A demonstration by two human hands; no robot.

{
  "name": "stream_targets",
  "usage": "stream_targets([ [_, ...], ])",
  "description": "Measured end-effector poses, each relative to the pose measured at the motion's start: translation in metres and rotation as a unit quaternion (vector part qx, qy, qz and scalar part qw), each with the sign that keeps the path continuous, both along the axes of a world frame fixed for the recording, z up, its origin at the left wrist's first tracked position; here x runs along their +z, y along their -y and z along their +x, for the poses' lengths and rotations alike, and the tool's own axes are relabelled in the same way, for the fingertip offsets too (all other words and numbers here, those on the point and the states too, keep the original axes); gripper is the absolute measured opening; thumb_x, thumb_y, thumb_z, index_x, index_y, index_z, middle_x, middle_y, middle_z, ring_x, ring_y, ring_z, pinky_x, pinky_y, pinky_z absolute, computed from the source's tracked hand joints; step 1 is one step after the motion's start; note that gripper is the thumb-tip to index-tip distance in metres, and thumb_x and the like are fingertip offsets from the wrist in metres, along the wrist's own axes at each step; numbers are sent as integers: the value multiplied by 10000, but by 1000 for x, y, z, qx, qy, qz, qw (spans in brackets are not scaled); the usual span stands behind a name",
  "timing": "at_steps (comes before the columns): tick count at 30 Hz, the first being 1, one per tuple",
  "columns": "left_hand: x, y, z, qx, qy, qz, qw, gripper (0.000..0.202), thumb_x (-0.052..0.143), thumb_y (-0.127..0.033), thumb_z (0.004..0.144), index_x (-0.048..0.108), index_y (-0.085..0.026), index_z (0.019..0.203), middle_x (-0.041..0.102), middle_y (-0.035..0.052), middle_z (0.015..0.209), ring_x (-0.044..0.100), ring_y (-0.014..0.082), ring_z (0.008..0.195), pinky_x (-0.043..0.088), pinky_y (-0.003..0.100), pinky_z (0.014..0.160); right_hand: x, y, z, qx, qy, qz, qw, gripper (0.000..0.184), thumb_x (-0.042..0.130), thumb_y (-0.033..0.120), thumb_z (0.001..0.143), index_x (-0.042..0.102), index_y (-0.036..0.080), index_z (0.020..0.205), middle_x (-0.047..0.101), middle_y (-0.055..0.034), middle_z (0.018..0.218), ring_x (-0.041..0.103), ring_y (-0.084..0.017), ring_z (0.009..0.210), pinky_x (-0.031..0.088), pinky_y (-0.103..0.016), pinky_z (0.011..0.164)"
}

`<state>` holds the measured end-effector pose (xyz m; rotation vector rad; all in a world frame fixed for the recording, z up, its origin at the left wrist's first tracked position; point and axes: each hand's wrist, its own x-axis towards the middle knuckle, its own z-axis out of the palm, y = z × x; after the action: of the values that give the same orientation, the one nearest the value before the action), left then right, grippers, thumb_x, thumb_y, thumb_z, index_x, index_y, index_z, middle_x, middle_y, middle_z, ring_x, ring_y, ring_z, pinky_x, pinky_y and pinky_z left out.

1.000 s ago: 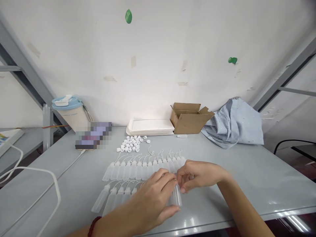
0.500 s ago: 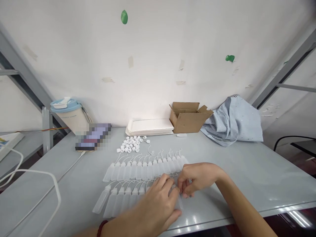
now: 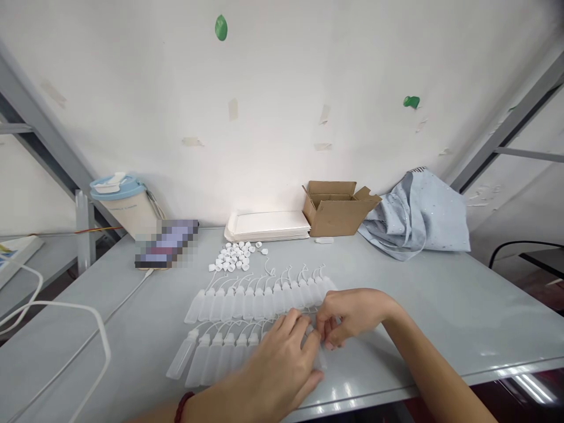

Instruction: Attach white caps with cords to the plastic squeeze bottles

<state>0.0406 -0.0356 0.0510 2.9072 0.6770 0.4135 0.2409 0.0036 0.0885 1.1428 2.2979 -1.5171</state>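
Two rows of small translucent plastic bottles with thin white tails lie on the grey table: a back row [image 3: 249,304] and a front row [image 3: 209,361]. My left hand [image 3: 286,358] lies over the right part of the front row, fingers bent and closed around a bottle [image 3: 322,359] at that end; most of it is hidden. Against the same bottle's top end, my right hand [image 3: 348,317] is closed in a pinch. What its fingertips hold is too small and covered to make out. Behind the rows sits a heap of white caps [image 3: 232,257].
At the wall stand a stack of white trays [image 3: 271,224], an open cardboard box [image 3: 337,218] and a blue cloth bag [image 3: 423,217]. One small bottle [image 3: 325,240] lies before the box. On the left are a cup [image 3: 126,205], a phone [image 3: 170,244] and a white cable [image 3: 99,326].
Both hands stay at the same bottle, nearly unmoved. The right fingertips have shifted very slightly, and the whole view has moved a little.
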Motion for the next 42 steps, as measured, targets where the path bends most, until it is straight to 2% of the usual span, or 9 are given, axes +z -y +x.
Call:
stream_targets([
  [11,0,2,1,24,-31,-17,999,311,548,-280,845,536,-112,1107,571,122,1004,494,277,946,494,419,799,-5,-4,3,-18,1,-10,1000,199,604,229,731,700,108,856,665,-35,691,606,-135,595,458,-231,581],
  [20,-4,3,1,30,-34,-6,999,262,505,-280,866,537,-108,1062,562,125,993,486,284,944,492,433,786,-4,-4,2,-22,-3,-13,1000,191,604,243,734,695,113,843,654,-30,683,599,-130,584,457,-235,593],
  [29,1,1,-2,33,-16,-46,998,246,512,-296,865,549,-120,1034,560,127,1022,479,294,968,484,454,793,1,-5,8,-55,-31,-24,998,154,608,259,748,678,126,782,636,-10,667,583,-107,561,455,-226,595],
  [35,11,-20,-12,61,68,-74,993,171,461,-214,891,538,-143,1027,565,97,1028,471,253,994,460,419,843,2,-11,12,-138,-103,-1,985,189,626,322,761,642,133,760,622,-3,652,565,-101,572,440,-217,571],
  [39,16,-51,-28,122,125,-91,980,229,328,-155,918,532,-152,1020,583,89,1009,486,229,995,464,387,829,0,-18,15,-244,-152,97,953,231,568,368,809,613,147,760,618,-13,658,538,-103,570,391,-209,508],
  [42,17,-72,-43,176,140,-94,970,260,304,-157,902,550,-172,988,606,78,996,500,232,997,465,398,828,-7,-27,21,-328,-157,197,910,217,531,361,828,593,160,773,626,-18,672,542,-111,578,394,-216,508],
])
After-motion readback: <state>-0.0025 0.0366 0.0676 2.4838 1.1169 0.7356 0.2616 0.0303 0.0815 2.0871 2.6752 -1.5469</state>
